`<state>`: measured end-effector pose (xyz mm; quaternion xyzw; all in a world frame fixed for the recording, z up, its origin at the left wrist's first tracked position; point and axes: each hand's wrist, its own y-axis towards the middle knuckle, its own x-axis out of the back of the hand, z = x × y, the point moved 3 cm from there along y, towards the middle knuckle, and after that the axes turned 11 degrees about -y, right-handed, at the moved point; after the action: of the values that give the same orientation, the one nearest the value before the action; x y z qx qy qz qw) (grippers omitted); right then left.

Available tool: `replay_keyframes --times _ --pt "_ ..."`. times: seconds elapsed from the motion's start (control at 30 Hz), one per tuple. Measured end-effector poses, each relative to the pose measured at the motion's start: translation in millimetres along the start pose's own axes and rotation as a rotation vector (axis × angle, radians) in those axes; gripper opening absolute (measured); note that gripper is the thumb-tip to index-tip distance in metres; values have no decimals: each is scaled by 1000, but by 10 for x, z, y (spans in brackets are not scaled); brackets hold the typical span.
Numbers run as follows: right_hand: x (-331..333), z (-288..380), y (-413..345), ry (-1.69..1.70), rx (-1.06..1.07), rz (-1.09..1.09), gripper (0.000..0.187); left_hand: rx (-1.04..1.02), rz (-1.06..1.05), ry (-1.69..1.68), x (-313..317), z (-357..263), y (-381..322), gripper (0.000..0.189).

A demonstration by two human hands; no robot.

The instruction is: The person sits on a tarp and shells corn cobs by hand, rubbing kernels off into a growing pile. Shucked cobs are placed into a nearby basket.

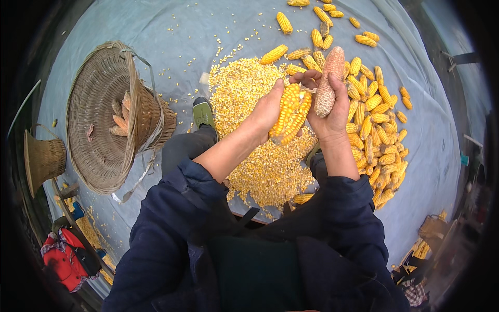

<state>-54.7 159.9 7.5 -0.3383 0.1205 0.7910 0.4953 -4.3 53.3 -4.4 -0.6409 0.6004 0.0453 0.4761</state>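
Note:
My left hand (269,107) grips a yellow ear of corn (290,113), partly stripped near its top. In my right hand (333,113) is a bare reddish corncob (330,82), held upright beside the ear between thumb and palm. The right fingertips reach behind the ear's upper end, close to a scrap of husk. Beneath both hands spreads a heap of loose corn kernels (249,156). A pile of unshelled corn ears (374,128) lies to the right.
A large wicker basket (97,163) with several bare cobs lies tipped at the left, near a smaller basket (54,158). A grey-blue sheet (425,128) covers the ground. Other people's red clothing (64,259) and checked clothing (415,292) show at the lower rims.

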Motion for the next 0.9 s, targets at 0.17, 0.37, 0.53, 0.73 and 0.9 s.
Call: replay_keyframes --times 0.17,0.37,0.53,0.73,0.9 --pt "64 30 -137 -495 2 -70 38 -1 103 -44 8 -58 0 54" --pt "15 9 -214 -781 86 -95 36 3 6 162 20 -56 -24 57" --pt "-2 -99 -260 -855 184 -394 21 -299 -170 805 84 45 66 60" --pt "141 -242 -140 -350 63 -444 24 -598 -66 860 7 79 -9 53" --pt "165 -24 -102 -62 -87 -102 31 -172 75 304 131 98 126 52"
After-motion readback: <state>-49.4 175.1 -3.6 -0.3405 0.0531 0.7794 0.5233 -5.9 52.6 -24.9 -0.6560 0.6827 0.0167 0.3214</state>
